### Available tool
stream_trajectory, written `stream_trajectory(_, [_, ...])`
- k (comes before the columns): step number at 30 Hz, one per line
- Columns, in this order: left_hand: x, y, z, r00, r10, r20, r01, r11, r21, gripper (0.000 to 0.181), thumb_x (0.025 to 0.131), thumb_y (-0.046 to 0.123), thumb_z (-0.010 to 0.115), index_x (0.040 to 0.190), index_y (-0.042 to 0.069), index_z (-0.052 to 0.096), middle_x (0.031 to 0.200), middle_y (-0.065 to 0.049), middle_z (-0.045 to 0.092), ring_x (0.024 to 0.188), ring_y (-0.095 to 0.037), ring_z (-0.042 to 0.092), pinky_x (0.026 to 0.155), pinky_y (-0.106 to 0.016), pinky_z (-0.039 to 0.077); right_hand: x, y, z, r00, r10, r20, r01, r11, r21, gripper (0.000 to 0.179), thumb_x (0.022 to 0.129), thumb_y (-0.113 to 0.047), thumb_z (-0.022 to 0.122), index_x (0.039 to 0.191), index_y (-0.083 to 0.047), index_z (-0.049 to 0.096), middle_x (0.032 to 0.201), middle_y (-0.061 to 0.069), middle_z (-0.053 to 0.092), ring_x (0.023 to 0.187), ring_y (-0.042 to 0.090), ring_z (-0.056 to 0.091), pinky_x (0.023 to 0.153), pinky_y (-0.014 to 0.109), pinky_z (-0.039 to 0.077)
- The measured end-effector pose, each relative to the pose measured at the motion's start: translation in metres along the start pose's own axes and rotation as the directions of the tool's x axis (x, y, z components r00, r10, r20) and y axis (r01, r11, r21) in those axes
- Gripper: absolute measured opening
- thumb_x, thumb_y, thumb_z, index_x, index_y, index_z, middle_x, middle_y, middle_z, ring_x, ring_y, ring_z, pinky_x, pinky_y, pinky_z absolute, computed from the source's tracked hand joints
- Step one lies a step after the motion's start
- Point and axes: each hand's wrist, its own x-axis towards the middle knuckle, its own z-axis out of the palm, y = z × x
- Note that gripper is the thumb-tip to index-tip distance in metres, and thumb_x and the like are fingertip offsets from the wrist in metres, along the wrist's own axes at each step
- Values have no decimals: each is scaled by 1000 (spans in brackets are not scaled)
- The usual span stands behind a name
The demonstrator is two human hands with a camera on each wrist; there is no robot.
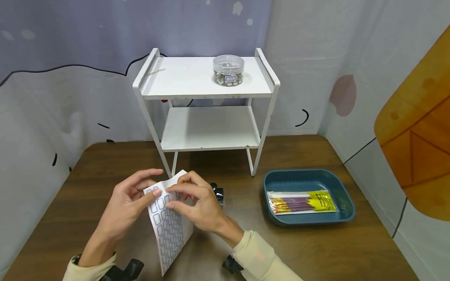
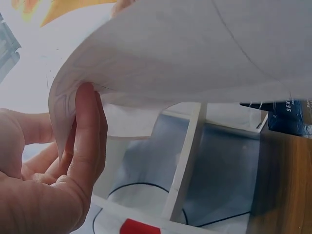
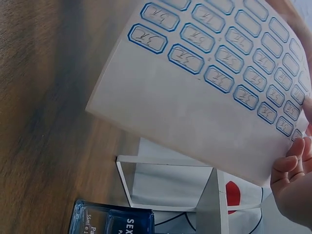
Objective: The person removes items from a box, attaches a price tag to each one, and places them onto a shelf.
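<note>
A white sheet of labels (image 1: 166,230), with rows of blue-bordered boxes, is held tilted above the table. My left hand (image 1: 123,205) grips its upper left edge, thumb on the printed face and fingers behind. In the left wrist view that hand (image 2: 73,161) bends the sheet's corner. My right hand (image 1: 204,201) pinches at the printed face near the top, index finger and thumb bent toward it. I cannot tell whether a single label is lifted there. The right wrist view shows handwriting in many boxes and a wide blank strip on the sheet (image 3: 190,107).
A dark blue bottle (image 3: 112,219) stands behind my right hand, partly hidden in the head view. Beyond is a white two-tier rack (image 1: 211,127) with a lidded clear jar (image 1: 228,71) on top. On the right, a blue tray (image 1: 306,175) holds a packet of brushes (image 1: 302,202).
</note>
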Motion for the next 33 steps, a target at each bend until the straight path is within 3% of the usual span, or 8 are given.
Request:
stream_trajectory(10, [2, -2, 3, 999, -35, -14, 35, 999, -32, 39, 92, -8, 63, 129, 5, 59, 86, 4, 71, 69, -6, 63, 60, -22, 54, -1, 2, -1, 1000, -11, 9, 11, 1000, -1, 23, 80, -2, 81, 101, -1, 73, 97, 7, 56, 79, 14, 53, 66, 22, 51])
stream_trajectory(16, [3, -3, 2, 998, -42, 52, 46, 997, -66, 41, 94, -8, 61, 132, 7, 57, 89, 3, 71, 73, -7, 66, 63, -25, 58, 3, 1, -8, 994, -34, 103, 38, 999, -37, 26, 83, -3, 79, 108, -2, 74, 106, 9, 53, 91, 16, 53, 74, 22, 50])
stream_trajectory(25, [6, -8, 4, 996, -49, 79, 54, 996, -68, 40, 95, -6, 60, 133, 6, 56, 89, 3, 71, 75, -9, 69, 65, -27, 59, 6, -1, -16, 982, 42, 186, -38, 999, -23, 22, 83, -5, 79, 104, -3, 74, 108, 9, 50, 92, 12, 47, 73, 22, 45])
stream_trajectory(33, [7, -11, 3, 994, -77, 72, 82, 994, -75, 40, 95, -6, 60, 132, 8, 57, 88, 3, 71, 73, -11, 70, 62, -30, 60, 6, 0, -19, 974, 119, 195, -119, 993, -11, 11, 81, -2, 79, 86, -7, 70, 104, 6, 53, 88, 10, 48, 69, 17, 39])
